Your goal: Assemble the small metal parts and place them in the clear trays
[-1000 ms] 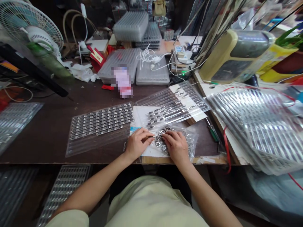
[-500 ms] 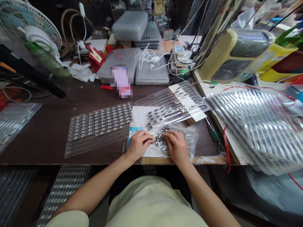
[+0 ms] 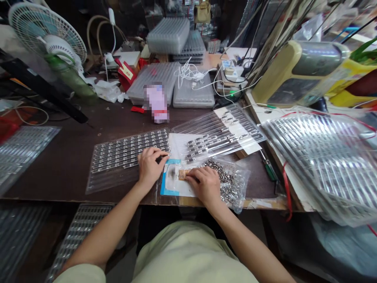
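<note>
My left hand [image 3: 150, 167] is over the right end of a clear ribbed tray [image 3: 103, 181] filled with rows of small metal parts [image 3: 129, 147]. Its thumb and forefinger are closed together; what lies between them is too small to make out. My right hand [image 3: 206, 182] rests on a white sheet with a blue border [image 3: 171, 192], its fingertips closed at the edge of a small tan block [image 3: 182, 175]. Beside that hand, a clear plastic bag [image 3: 243, 184] holds a heap of loose shiny metal parts [image 3: 222, 173]. A second ribbed tray [image 3: 203, 122], partly filled, lies behind.
A phone-like pink object [image 3: 157, 102] lies near stacked clear trays [image 3: 153, 80] at the back. More trays [image 3: 318, 157] are piled at right, with a green-handled tool [image 3: 269, 171] beside them. A fan [image 3: 50, 33] stands at back left.
My left hand has moved left and up from the white sheet to the filled tray. My right hand has moved left from the heap of parts to the tan block, which now shows.
</note>
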Demonstrator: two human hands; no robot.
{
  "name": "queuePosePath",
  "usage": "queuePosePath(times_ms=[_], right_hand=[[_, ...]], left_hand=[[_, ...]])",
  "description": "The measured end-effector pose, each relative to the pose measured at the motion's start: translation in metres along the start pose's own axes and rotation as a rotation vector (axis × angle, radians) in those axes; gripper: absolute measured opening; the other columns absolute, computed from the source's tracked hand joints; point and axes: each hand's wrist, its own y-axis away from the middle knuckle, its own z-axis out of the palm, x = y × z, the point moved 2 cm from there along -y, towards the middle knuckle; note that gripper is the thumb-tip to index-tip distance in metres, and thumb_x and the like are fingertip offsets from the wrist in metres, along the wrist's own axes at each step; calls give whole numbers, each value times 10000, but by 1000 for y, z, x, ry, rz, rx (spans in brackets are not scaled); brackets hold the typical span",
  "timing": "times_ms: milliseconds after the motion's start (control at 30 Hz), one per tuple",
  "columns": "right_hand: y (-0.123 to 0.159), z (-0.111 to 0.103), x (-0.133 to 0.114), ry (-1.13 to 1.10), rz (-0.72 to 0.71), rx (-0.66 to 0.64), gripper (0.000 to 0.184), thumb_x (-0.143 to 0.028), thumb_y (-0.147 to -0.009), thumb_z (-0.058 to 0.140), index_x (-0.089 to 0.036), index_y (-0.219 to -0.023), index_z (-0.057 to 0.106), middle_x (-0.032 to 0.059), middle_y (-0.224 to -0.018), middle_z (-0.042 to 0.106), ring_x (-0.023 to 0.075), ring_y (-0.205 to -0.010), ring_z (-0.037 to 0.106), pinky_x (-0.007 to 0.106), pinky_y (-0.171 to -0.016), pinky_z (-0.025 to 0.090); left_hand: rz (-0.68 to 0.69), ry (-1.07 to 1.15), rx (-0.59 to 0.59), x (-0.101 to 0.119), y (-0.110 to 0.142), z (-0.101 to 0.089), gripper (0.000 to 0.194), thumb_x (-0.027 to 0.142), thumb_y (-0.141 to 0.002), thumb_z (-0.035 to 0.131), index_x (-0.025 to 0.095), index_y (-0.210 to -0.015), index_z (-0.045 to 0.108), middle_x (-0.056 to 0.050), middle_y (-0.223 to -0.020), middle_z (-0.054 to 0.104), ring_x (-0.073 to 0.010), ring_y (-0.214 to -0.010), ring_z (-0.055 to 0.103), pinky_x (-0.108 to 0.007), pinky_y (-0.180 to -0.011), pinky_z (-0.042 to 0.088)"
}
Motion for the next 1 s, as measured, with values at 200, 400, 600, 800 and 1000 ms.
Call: queuePosePath(times_ms=[200, 400, 600, 800, 1000], right_hand=[[-1, 10, 0, -7, -15, 17, 87, -343, -847, 649, -296, -828, 719, -28, -881, 704, 146, -797, 506, 325, -757, 306], [-2, 6, -5, 86, -14, -10, 107, -345, -861, 626, -318, -906, 719, -7, -919, 679, 170, -844, 490, 338, -762, 312], [7, -23, 14, 331, -31, -62, 292, -317, -861, 617, -256, -1146, 635, 48, -1152, 630, 239, -1027, 468, 367, -817, 335], [12, -28, 31, 304, -9, -81, 130, -301, -896, 569, -245, -940, 678, 29, -982, 662, 194, -898, 491, 318, -734, 332], [8, -26, 30, 247, -12, -2, 115, -268, -897, 556, -217, -859, 652, 34, -902, 653, 183, -848, 498, 303, -717, 341]], left_hand=[[-23, -142, 52, -26, 7, -19, 102, 287, -800, 640, 257, -842, 728, -44, -999, 641, -258, -973, 535, -409, -858, 339], [183, 23, -113, 24, 2, -1, 110, 288, -845, 604, 251, -852, 708, -19, -910, 677, -203, -891, 576, -389, -882, 331], [235, 75, -230, 68, -11, 27, 89, 306, -808, 656, 225, -778, 675, -29, -850, 676, -218, -879, 578, -397, -870, 345], [-12, 470, -304, 48, -4, 13, 117, 297, -842, 589, 194, -853, 643, -26, -850, 675, -173, -797, 616, -316, -768, 442], [-352, 914, -501, 22, 20, 7, 352, 426, -850, 545, 164, -1072, 620, -12, -731, 611, -111, -611, 578, -219, -571, 466]])
